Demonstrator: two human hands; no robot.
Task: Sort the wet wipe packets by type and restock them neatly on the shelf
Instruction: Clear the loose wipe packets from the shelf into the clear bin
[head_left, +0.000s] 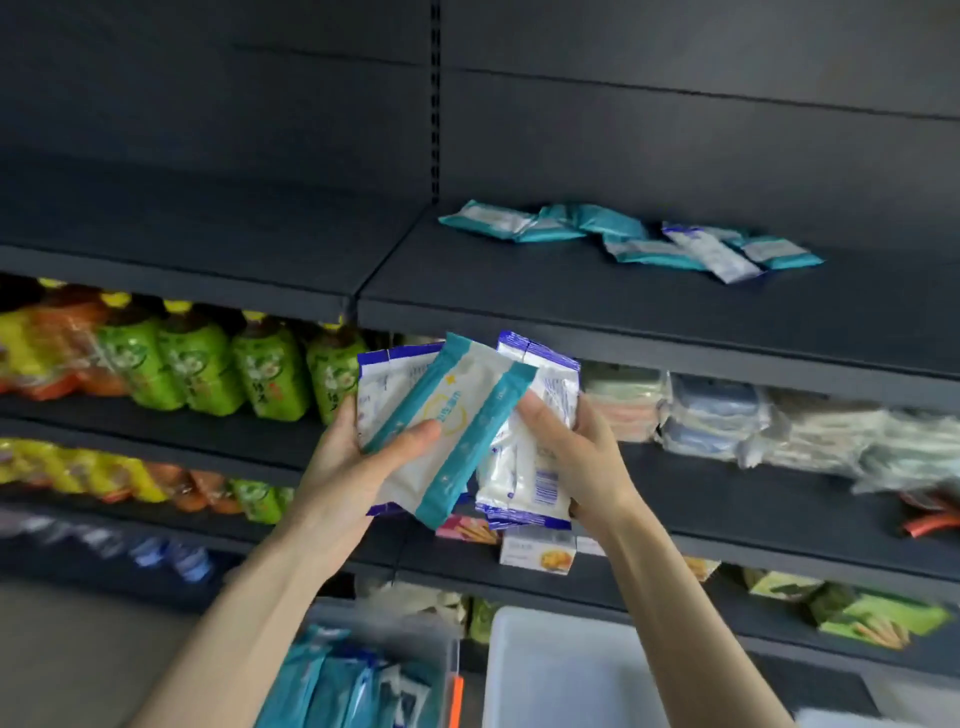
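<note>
Gripping teal-edged packet atop others, your left hand; right hand clutches blue-edged packets below shelf.

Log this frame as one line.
phase: sorting in hand | left hand: holds teal packet over blue packet | right hand: holds blue stack | shelf: mixed pile, unsorted
</note>
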